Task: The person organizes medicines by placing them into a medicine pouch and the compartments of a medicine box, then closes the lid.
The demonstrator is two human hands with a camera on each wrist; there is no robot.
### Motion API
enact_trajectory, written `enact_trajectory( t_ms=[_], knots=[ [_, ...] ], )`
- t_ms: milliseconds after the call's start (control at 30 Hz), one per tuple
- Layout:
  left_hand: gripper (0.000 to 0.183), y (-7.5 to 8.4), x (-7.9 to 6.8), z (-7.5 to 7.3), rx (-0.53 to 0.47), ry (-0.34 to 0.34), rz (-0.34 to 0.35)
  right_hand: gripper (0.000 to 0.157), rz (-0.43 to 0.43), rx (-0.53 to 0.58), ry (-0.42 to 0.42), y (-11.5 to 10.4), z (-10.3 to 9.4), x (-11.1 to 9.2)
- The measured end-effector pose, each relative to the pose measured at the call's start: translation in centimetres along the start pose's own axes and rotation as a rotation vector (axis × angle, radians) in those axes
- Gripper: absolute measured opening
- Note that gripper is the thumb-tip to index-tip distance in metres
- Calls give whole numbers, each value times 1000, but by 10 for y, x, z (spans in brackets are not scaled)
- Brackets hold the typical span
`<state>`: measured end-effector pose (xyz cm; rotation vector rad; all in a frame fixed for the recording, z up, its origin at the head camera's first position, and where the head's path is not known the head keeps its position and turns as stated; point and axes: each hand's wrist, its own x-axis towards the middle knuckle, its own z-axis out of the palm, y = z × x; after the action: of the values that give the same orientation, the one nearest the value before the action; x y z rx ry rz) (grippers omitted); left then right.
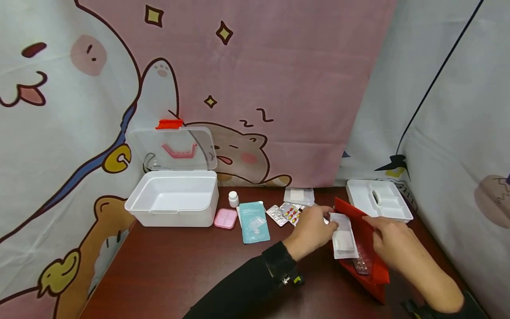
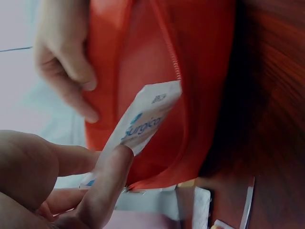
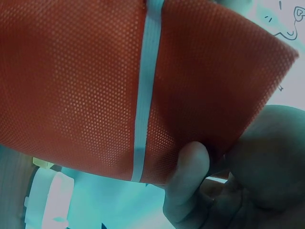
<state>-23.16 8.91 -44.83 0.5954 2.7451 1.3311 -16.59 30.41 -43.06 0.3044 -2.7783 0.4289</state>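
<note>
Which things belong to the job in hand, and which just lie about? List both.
Seemingly in the job:
- white packet, pinched by the left hand
- red pouch, held by the right hand

Apparently just lying about:
- box
- bottle
- pink case
- teal sachet
- blister packs
- rear packet
- tray

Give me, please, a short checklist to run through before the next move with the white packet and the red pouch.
1. White packet pinched securely by the left hand: ok, pinched between thumb and finger.
2. Red pouch steadied by the right hand: ok, gripped at its edge.
3. Pouch's opening parted: ok.
4. Left hand free for another item: not ok, it holds the packet.
5. Everything inside the pouch accounted for: cannot tell, the inside shows only partly.
6. White box's lid raised: ok.
</note>
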Motion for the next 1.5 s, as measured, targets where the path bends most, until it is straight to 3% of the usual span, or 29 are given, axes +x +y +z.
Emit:
enact_trajectory(
  t_ms=[233, 467, 733, 933, 1300, 1500],
  knots=[
    [33, 2, 6, 22, 146, 28, 21, 40, -8, 1, 10, -1, 0, 0],
    [19, 5, 4, 32, 308, 47, 77, 41, 12, 4, -11, -2, -1, 0],
    [16, 9, 3, 36, 345, 52, 104, 41, -18, 1, 34, -1, 2, -1],
    [25, 11, 2, 36, 329, 41, 112, 41, -21, 0, 25, -1, 2, 0],
    [15, 1, -1, 46, 515, 114, 336, 40, 3, 2, -14, -2, 1, 0],
    [13, -5, -3, 44, 526, 128, 359, 40, 9, -1, -23, -3, 0, 1]
  ],
)
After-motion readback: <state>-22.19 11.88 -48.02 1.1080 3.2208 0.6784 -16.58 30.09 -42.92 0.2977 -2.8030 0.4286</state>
